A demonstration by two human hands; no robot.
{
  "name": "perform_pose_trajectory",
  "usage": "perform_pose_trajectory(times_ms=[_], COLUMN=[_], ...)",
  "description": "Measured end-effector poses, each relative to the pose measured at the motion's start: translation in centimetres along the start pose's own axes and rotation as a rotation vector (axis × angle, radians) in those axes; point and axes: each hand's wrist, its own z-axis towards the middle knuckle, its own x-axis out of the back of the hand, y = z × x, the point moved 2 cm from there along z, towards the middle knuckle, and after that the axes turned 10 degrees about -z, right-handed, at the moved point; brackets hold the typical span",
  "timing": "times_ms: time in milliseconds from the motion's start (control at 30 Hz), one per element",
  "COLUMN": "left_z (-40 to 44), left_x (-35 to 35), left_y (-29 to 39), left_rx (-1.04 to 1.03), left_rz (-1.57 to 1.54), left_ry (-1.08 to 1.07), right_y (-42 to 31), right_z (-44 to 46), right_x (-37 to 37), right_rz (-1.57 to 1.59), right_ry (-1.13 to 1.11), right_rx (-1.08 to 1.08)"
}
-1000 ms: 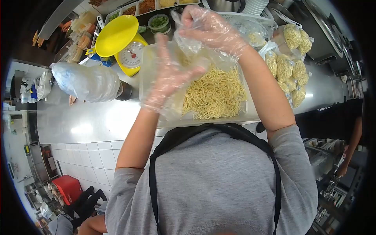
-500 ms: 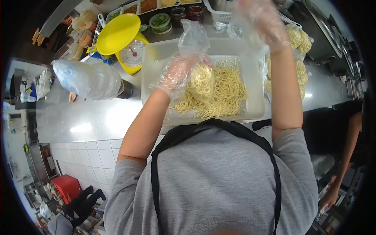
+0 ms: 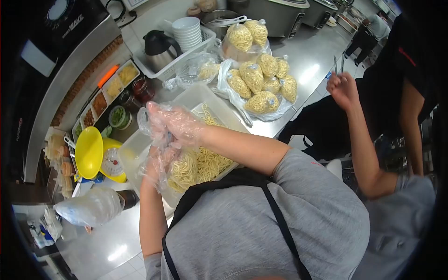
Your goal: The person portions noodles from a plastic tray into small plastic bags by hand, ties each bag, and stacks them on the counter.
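- Here was the bag (image 3: 183, 170), plump with noodles, hanging over the near left part of the tray (image 3: 134, 145), gripped in the left hand (image 3: 161, 163), the fingers closed around its upper part!
- And the right hand (image 3: 177, 125) was in there too, just above the left, fingers drawn narrow by the bag's neck; whether they pinched it, you couldn't tell through all that clear plastic.
- Both hands wore clear, crinkled gloves.
- Loose noodles (image 3: 213, 161) lay heaped in the tray, right beside the bag.
- Left of the tray stood the scale (image 3: 112, 164), yellow pan and all, with the tub (image 3: 120, 117) of greens and the dark jars (image 3: 143, 89) beyond the tray.
- Farther back, the basket (image 3: 175, 70) held a kettle (image 3: 160, 46) and stacked bowls (image 3: 186, 35).
- Over on the right, what a cluster: tied bags (image 3: 252, 77) of noodles, several resting on white plastic (image 3: 275, 114)!
- And out on the far right, a co-worker's hand (image 3: 344, 91) held tongs (image 3: 339, 64) upright.
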Motion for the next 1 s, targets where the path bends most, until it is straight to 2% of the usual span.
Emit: perform_pose_trajectory(times_ms=[33, 67, 100, 133, 167, 233, 267, 300, 367, 433, 467, 500, 533, 567, 633, 667, 733, 767, 800, 867, 900, 967, 1000], left_z=[-0.5, -0.8, -1.1, -1.5, -1.8, -2.5, -3.0, -3.4, -3.6, -3.9, -3.6, -3.0, -2.5, -2.0, -1.2, -0.9, -0.2, -0.2, -0.3, -1.0, -1.2, -0.6, 0.0], left_x=[-0.7, -0.9, -0.9, -0.9, -0.4, 0.6, 0.9, 1.4, 1.3, -0.4, -0.3, -0.2, 0.4, 0.9, 2.8, 3.3, 3.3, 4.1, 5.5, 5.1, 3.1, 2.3, 2.8], left_y=[1.1, 1.6, 2.0, 2.3, 1.8, 1.0, 1.0, 1.1, 2.1, 4.9, 4.7, 4.6, 3.5, 2.4, -2.5, -4.6, -7.6, -10.1, -12.1, -9.5, -3.7, -1.0, -1.0], left_rx=[0.014, 0.012, -0.081, -0.175, -0.179, -0.617, -0.626, -0.468, -0.311, -0.043, -0.044, -0.242, -0.339, -0.442, -0.206, -0.125, -0.042, -0.042, -0.344, -0.628, -0.371, -0.141, -0.328], left_rz=[-0.030, -0.023, 0.118, 0.258, 0.259, 0.887, 0.884, 0.756, 0.626, 0.119, 0.119, 0.337, 0.447, 0.552, 0.845, 0.944, 1.304, 1.303, 1.218, 1.102, 0.753, 0.389, 0.531], left_ry=[0.032, 0.022, 0.088, 0.157, 0.153, 0.165, 0.159, 0.232, 0.297, 0.366, 0.362, 0.256, 0.203, 0.157, 0.179, 0.179, -0.063, -0.059, 0.256, 0.549, 0.563, 0.569, 0.416], right_y=[-0.1, -0.3, -0.6, -0.8, -1.6, -2.3, -3.0, -3.7, -3.8, -3.6, -3.5, -3.6, -3.7, -3.9, -2.9, -2.1, -3.1, -5.2, -6.9, -8.5, -8.7, -4.1, -0.6], right_z=[0.1, 0.3, 0.4, 0.3, -0.1, -0.2, 0.0, -0.2, -1.2, -2.8, -3.5, -3.7, -4.0, -3.9, -3.6, -3.4, -3.8, -4.7, -4.9, -3.2, -2.7, -0.7, 0.2], right_x=[0.2, 0.3, 0.3, 0.4, 0.1, 0.7, 1.7, 2.4, 2.8, 2.5, 2.2, 1.8, 1.3, 0.7, -0.4, -0.7, -0.9, -1.3, -1.3, 0.8, 1.3, 2.6, 2.7], right_rz=[0.003, 0.186, 0.365, 0.366, 0.423, 0.477, 0.474, 0.467, 0.341, 0.103, -0.019, -0.084, -0.149, -0.210, -0.261, -0.463, -0.671, -0.545, -0.422, -0.467, -0.510, -0.433, -0.537], right_ry=[0.009, -0.051, -0.113, -0.109, -0.117, -0.122, -0.175, -0.229, -0.262, -0.336, -0.371, -0.392, -0.413, -0.334, -0.250, -0.214, -0.177, -0.289, -0.395, -0.393, -0.402, -0.365, -0.349], right_rx=[0.009, 0.051, 0.092, 0.098, 0.108, 0.122, 0.275, 0.428, 0.445, 0.458, 0.463, 0.466, 0.470, 0.464, 0.458, 0.665, 0.875, 0.837, 0.802, 0.789, 0.770, 0.747, 0.705])
